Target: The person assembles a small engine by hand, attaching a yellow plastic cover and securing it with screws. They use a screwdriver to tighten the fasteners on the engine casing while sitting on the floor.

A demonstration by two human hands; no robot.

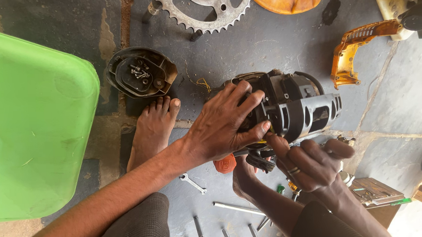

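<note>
A dark grey small engine block point(296, 107) with a slotted housing stands on the stone floor between my feet. My left hand point(223, 125) lies spread over its left side, fingers gripping the casing. My right hand point(312, 164) is curled just below the engine's lower edge, fingertips pressed at a black part with wires point(259, 160); a ring sits on one finger. Whether it holds a tool is unclear, though a green and yellow handle point(286, 186) shows under the wrist. An orange cap point(225, 164) lies under my left wrist.
A black cover holding several screws point(140, 73) lies by my left foot point(153, 128). A toothed sprocket point(206, 9) and orange plastic parts point(355, 50) lie farther out. A green plastic seat point(31, 126) fills the left. A wrench point(193, 183) and metal rods point(236, 209) lie near my knees.
</note>
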